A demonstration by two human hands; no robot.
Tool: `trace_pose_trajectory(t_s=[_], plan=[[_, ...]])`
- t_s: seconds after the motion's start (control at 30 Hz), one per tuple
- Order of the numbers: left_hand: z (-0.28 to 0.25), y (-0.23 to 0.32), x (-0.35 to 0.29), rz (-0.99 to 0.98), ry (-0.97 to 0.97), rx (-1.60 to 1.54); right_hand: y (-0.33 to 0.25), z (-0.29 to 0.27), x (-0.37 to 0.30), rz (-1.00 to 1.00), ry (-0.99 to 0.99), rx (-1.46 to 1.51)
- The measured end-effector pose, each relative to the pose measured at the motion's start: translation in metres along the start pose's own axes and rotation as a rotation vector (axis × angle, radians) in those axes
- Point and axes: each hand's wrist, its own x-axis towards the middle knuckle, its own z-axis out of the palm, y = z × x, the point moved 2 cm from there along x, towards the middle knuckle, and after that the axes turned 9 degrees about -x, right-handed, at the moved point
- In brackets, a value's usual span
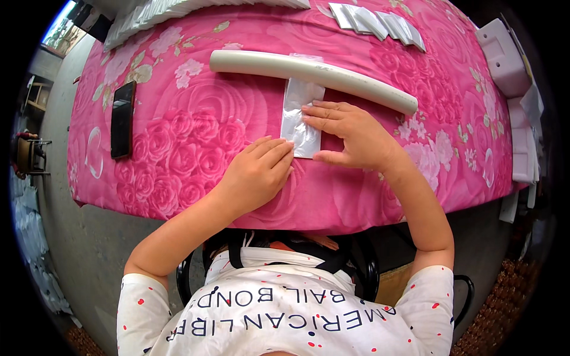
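A flat, shiny clear-and-white plastic packet [295,121] lies lengthwise on the table, its far end under or against a long pale plastic pipe [314,71]. My right hand [356,133] rests on the packet from the right, fingers stretched flat over its middle and thumb apart near the lower right corner. At the packet's lower left edge lies my left hand [259,172], with its fingers extended side by side and the fingertips touching the edge. Neither hand appears to grip anything, though the underside of the left fingers is hidden.
A pink rose-patterned cloth [196,142] covers the table. On the left lies a dark phone [123,120]. Several white packets [380,24] sit at the far right, and a long row of them [148,21] at the far left. White containers [504,56] stand along the right edge.
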Motion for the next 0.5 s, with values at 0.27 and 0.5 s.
trace_pose_trajectory(t_s=[0.27, 0.5], plan=[[0.002, -0.007, 0.009, 0.035, 0.096, -0.051, 0.006, 0.005, 0.003, -0.018, 0.110, 0.005], [-0.021, 0.020, -0.012, 0.169, 0.121, -0.274, -0.036, 0.020, -0.019, -0.102, 0.294, -0.095]])
